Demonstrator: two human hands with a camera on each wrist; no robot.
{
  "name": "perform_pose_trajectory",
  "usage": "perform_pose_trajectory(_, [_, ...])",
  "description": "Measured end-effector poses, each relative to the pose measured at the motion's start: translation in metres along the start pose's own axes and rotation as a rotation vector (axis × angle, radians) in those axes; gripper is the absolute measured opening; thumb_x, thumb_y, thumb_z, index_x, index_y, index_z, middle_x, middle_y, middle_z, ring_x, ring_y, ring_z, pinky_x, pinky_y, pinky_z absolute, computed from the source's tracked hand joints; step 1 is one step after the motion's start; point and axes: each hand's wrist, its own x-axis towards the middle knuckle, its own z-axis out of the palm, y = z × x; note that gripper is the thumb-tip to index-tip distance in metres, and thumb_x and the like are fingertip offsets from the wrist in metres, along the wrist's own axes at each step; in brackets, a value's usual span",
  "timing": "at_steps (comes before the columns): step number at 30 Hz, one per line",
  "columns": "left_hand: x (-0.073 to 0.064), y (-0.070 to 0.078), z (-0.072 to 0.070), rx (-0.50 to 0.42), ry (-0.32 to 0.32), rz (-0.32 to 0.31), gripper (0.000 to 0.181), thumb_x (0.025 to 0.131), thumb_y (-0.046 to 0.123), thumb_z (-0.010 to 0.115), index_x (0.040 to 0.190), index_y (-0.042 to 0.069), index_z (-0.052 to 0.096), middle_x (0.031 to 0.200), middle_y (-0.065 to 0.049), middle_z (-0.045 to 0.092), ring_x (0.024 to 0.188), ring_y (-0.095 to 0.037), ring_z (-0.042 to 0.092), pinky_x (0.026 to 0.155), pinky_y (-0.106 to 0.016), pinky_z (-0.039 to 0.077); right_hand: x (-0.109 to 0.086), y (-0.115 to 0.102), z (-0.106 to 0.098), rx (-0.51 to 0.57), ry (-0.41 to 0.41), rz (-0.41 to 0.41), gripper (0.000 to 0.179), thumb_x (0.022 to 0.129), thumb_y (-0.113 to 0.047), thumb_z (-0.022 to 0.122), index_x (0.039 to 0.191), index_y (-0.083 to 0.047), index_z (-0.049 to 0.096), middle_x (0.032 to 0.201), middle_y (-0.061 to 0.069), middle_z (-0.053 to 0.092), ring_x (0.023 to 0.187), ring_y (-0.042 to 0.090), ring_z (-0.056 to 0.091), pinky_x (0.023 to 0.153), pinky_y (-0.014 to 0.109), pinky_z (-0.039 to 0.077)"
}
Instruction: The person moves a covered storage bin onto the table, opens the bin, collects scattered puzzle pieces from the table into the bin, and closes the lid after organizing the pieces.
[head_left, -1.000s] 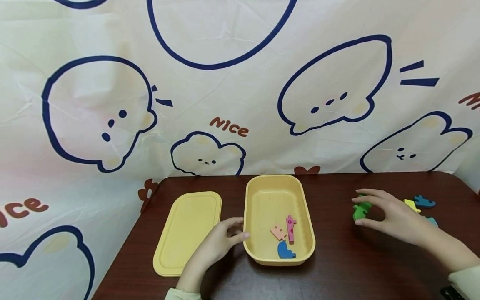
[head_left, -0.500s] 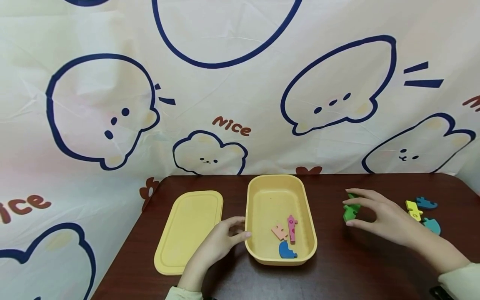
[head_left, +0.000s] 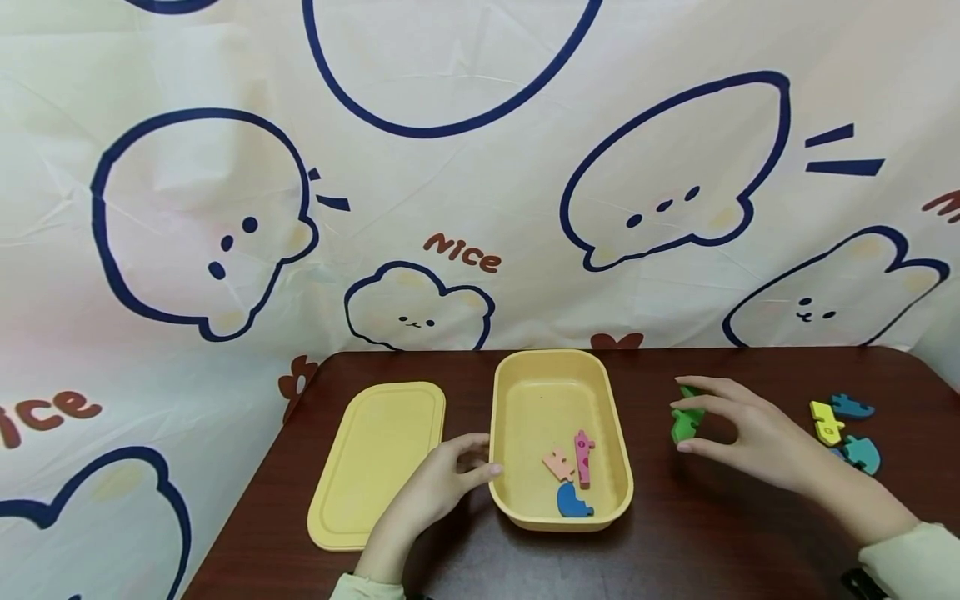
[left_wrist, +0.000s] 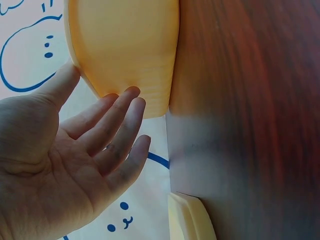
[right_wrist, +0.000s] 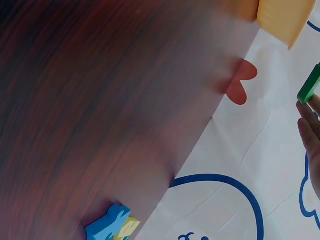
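My right hand (head_left: 761,432) pinches a green puzzle piece (head_left: 685,425) between thumb and fingers, held above the table right of the yellow box (head_left: 551,408). In the right wrist view only the fingertips and part of the green piece (right_wrist: 309,86) show at the right edge. My left hand (head_left: 442,485) holds the box's left side, its thumb over the rim and its fingers against the outer wall (left_wrist: 132,65). Inside the box lie a pink puzzle piece (head_left: 583,460), a peach piece (head_left: 557,465) and a blue piece (head_left: 573,502).
A yellow lid (head_left: 378,462) lies flat on the dark wooden table (head_left: 720,542), left of the box. Several puzzle pieces sit on the right, among them a yellow one (head_left: 827,423), a blue one (head_left: 852,407) and a teal one (head_left: 862,455). A printed cloth (head_left: 525,208) hangs behind.
My right hand has moved left with the green piece, away from the loose pieces and nearer the box. Those pieces now show more fully. The left hand keeps its place on the box.
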Motion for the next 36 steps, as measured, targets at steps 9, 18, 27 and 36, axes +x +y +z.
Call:
perform_pose_trajectory(9, [-0.001, 0.000, 0.000, -0.001, 0.001, -0.009, 0.044, 0.093, 0.018, 0.071, 0.129, -0.004, 0.059, 0.113, -0.014, 0.067, 0.098, -0.023, 0.065, 0.083, -0.039, 0.053, 0.007, -0.009, 0.003, 0.062, -0.040, 0.040, 0.044, 0.081, -0.039, 0.083, 0.117, -0.015, 0.073, 0.139, 0.011, 0.052, 0.124, 0.033, 0.048, 0.086, 0.060, 0.051])
perform_pose_trajectory(18, [-0.001, 0.000, 0.000, 0.015, 0.002, -0.013, 0.044, 0.093, 0.019, 0.071, 0.130, -0.003, 0.059, 0.114, -0.013, 0.067, 0.099, -0.023, 0.065, 0.085, -0.041, 0.052, 0.013, -0.016, 0.006, 0.057, -0.009, -0.034, 0.043, 0.080, -0.038, 0.083, 0.116, -0.018, 0.073, 0.139, 0.007, 0.053, 0.123, 0.028, 0.051, 0.087, 0.053, 0.052])
perform_pose_trajectory(27, [-0.001, 0.000, 0.000, 0.012, 0.004, -0.003, 0.043, 0.093, 0.018, 0.071, 0.129, -0.003, 0.060, 0.113, -0.014, 0.067, 0.098, -0.023, 0.065, 0.084, -0.039, 0.052, 0.022, -0.026, 0.011, 0.092, -0.040, -0.025, 0.043, 0.081, -0.041, 0.081, 0.117, -0.018, 0.072, 0.140, 0.007, 0.052, 0.125, 0.029, 0.049, 0.089, 0.052, 0.052])
perform_pose_trajectory(36, [0.000, 0.000, 0.000, 0.007, 0.002, -0.012, 0.044, 0.093, 0.018, 0.071, 0.129, -0.003, 0.060, 0.112, -0.014, 0.067, 0.098, -0.023, 0.065, 0.083, -0.039, 0.053, 0.032, -0.033, 0.018, 0.100, -0.052, -0.058, 0.042, 0.081, -0.044, 0.081, 0.115, -0.021, 0.073, 0.140, 0.006, 0.054, 0.126, 0.029, 0.050, 0.092, 0.052, 0.051])
